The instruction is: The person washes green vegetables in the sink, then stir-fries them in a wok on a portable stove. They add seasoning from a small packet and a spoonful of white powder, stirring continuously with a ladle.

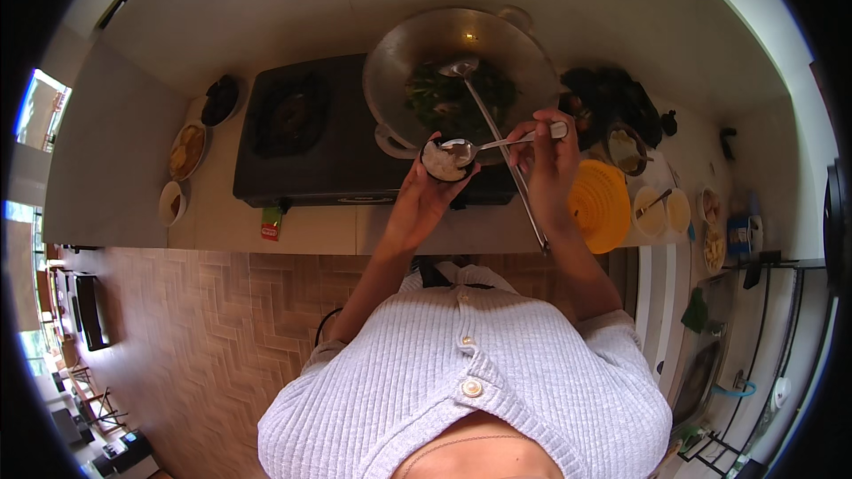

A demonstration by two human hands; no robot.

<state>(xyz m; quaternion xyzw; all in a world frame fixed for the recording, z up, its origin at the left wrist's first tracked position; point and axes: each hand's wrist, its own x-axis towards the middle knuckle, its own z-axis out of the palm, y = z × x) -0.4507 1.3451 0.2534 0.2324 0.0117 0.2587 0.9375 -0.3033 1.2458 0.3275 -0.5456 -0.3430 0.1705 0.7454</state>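
Note:
My left hand (pixel 421 203) holds a small dark bowl (pixel 447 179) of white granular stuff, perhaps salt or sugar, near the front rim of a large metal wok (pixel 393 60). In my right hand (pixel 549 166) is a metal spoon (pixel 496 144), its tip over the bowl's contents. Chopped leafy greens (pixel 426 96) lie in the wok. A long-handled metal ladle (pixel 480 100) rests with its head on the greens; its handle slants out past the wok's front rim and runs close by my right hand. Whether that hand touches the handle I cannot tell.
The wok stands on the right side of a black gas stove (pixel 299 173). An orange plastic colander (pixel 599 206), white bowls (pixel 649 209) and a dark plastic bag (pixel 612 100) lie to the right. Leftward are a plate of food (pixel 188 150) and a small packet (pixel 271 223).

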